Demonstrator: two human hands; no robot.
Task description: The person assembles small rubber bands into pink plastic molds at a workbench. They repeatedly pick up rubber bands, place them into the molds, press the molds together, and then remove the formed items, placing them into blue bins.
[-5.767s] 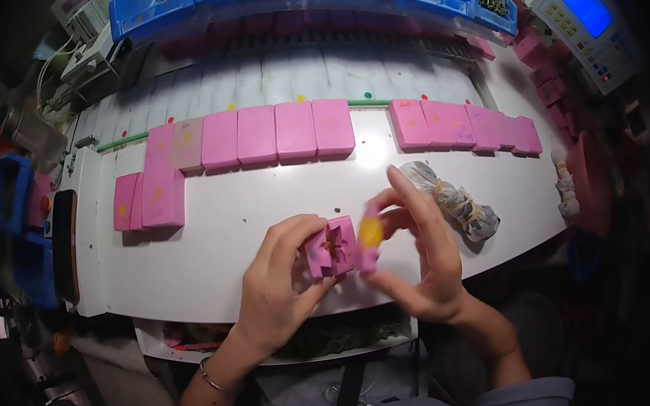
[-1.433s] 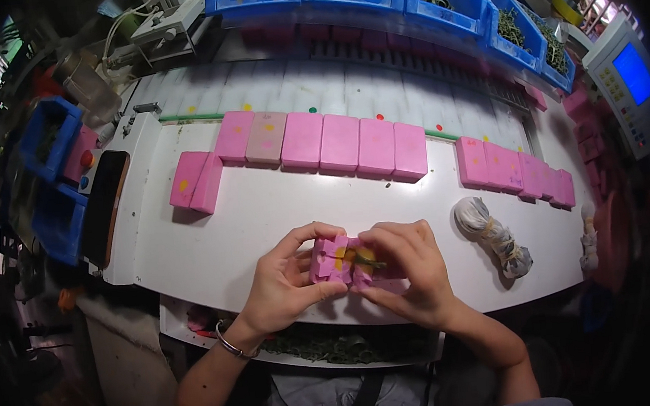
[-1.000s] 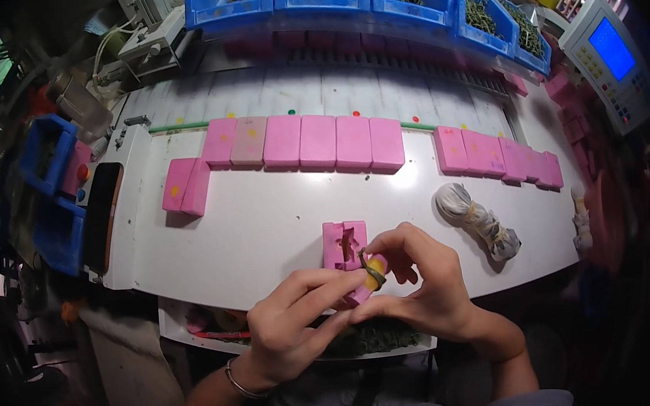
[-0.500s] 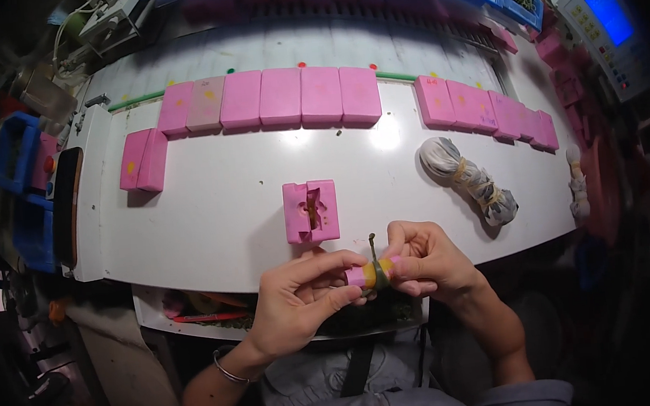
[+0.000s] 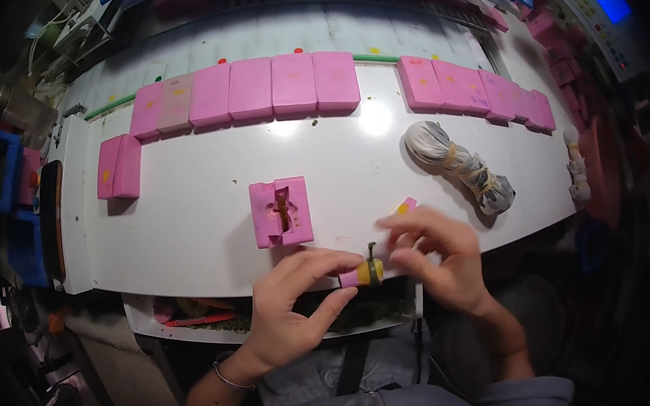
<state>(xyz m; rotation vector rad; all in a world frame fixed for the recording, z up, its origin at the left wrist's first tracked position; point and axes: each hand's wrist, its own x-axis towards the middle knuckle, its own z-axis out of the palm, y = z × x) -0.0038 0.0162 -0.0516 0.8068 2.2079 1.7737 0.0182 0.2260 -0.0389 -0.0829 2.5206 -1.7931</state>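
- Two pink rectangular blocks [image 5: 119, 167] lie side by side, well to the left of the open pink foam mould [image 5: 281, 211] on the white table [image 5: 187, 223].
- The left hand [image 5: 295, 302], just below the mould at the table's near edge, pinches a small pink-and-yellow piece with a dark stem [image 5: 363, 271] between thumb and forefinger.
- The right hand [image 5: 438, 259], right of the mould, touches that piece with curled fingertips; it perhaps holds a small pink chip [image 5: 405, 206] too.
- A grey cloth bundle tied with bands [image 5: 457, 164] lies farther right.
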